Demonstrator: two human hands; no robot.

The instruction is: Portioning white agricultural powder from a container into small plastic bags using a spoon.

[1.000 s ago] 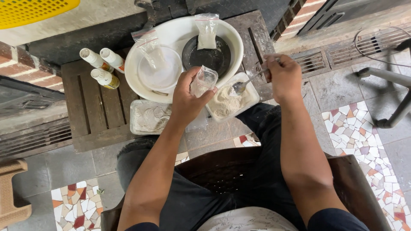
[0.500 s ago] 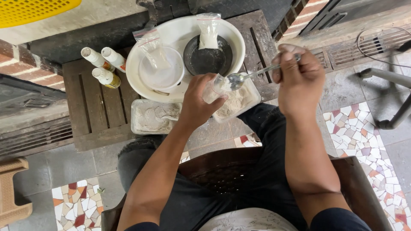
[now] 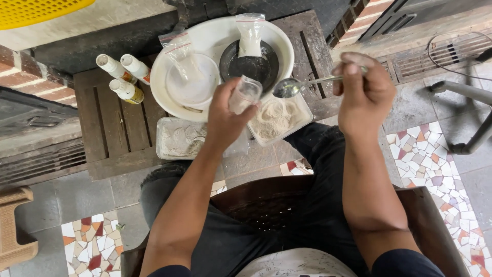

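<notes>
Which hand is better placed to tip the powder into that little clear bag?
Probably the right hand: it holds the spoon, its bowl beside the small clear bag. The left hand grips that bag.

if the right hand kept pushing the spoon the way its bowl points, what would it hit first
Most likely the small clear bag held open in the left hand. The right hand holds the spoon with its bowl pointing left, just short of the bag, though depth is hard to judge.
</notes>
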